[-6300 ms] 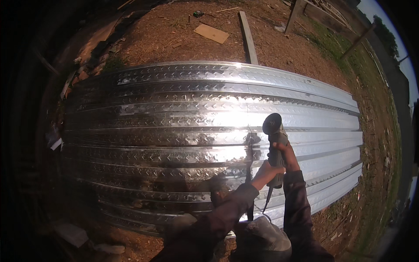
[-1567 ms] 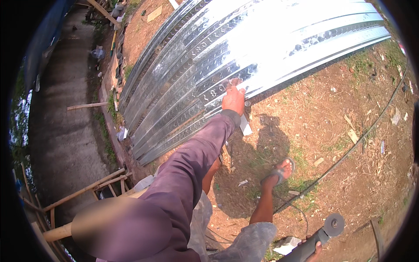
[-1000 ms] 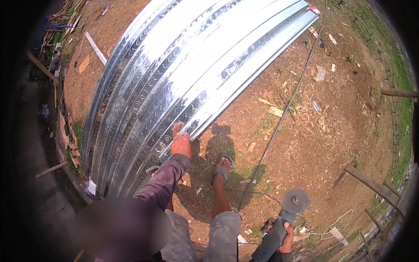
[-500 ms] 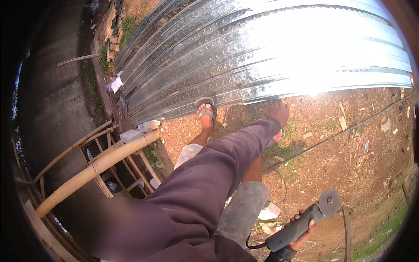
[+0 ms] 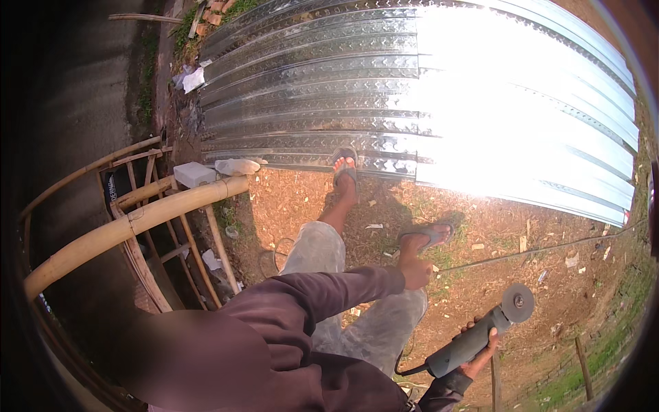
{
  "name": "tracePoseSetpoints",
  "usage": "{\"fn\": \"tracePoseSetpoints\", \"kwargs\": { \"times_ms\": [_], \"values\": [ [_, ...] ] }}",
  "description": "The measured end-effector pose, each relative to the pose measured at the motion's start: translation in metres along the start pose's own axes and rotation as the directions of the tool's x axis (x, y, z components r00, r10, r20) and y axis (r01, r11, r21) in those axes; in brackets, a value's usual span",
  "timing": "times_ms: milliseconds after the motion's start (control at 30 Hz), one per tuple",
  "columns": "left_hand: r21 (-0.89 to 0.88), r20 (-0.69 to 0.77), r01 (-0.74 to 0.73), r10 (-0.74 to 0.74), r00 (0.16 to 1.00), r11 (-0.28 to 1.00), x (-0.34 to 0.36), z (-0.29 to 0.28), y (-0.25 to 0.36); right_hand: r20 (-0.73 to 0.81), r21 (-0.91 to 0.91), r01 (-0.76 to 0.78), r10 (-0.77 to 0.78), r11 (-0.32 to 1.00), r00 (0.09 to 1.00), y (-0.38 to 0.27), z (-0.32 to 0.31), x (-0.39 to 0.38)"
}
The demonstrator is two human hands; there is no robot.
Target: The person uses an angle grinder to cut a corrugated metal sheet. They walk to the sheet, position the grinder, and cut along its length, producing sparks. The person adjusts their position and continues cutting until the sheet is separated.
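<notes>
My right hand (image 5: 480,347) grips the grey body of an angle grinder (image 5: 473,336), held low at my right side with its round disc (image 5: 517,302) pointing up and away. My left hand (image 5: 416,272) hangs free above the dirt near my right foot (image 5: 427,237), fingers curled in, nothing in it. A stack of shiny ribbed metal sheets (image 5: 425,103) lies across the top of the view. My left foot (image 5: 344,170), in a sandal, rests on the stack's near edge.
A bamboo frame (image 5: 137,220) stands at my left, with a pale block (image 5: 194,174) beside it. A thin cable (image 5: 542,248) runs over the reddish dirt at right. Scraps and stones litter the ground, and a dark paved strip (image 5: 89,82) runs along the far left.
My left hand has come off the sheets' edge and now hangs over the dirt. The view has swung, and my left foot stays on the stack. The grinder remains in my right hand.
</notes>
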State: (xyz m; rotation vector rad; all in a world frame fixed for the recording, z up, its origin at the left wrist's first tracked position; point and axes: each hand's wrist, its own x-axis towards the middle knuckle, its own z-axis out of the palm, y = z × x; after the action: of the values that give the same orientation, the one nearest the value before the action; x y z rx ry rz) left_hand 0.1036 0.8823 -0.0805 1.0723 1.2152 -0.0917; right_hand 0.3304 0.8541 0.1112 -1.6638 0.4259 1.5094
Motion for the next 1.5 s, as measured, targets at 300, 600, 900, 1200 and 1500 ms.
{"fn": "tracePoseSetpoints", "kwargs": {
  "times_ms": [300, 600, 900, 1200, 1500],
  "values": [
    [-0.291, -0.087, 0.01, -0.037, 0.996, 0.957, -0.053, -0.196, -0.043, -0.064, -0.254, -0.019, 0.003, 0.967, 0.998, 0.01, 0.154, 0.014],
    [-0.257, -0.43, -0.018, -0.098, 0.897, 0.966, -0.106, -0.41, -0.131, 0.069, -0.432, 0.271, -0.268, 0.86, 0.961, 0.001, 0.339, 0.0],
    [-0.571, -0.389, -0.031, -0.237, 0.89, 0.821, -0.107, -0.52, -0.115, 0.225, -0.412, 0.231, -0.147, 0.881, 0.963, -0.065, 0.495, 0.028],
    [-0.739, -0.396, -0.207, -0.164, 0.903, 0.642, -0.025, -0.555, -0.028, 0.339, -0.592, 0.419, -0.259, 0.688, 0.904, -0.143, 0.604, 0.112],
    [-0.753, -0.269, 0.016, -0.33, 0.905, 0.658, -0.004, -0.581, 0.029, 0.274, -0.603, 0.342, -0.215, 0.721, 0.937, -0.172, 0.648, 0.199]
  ]
}}
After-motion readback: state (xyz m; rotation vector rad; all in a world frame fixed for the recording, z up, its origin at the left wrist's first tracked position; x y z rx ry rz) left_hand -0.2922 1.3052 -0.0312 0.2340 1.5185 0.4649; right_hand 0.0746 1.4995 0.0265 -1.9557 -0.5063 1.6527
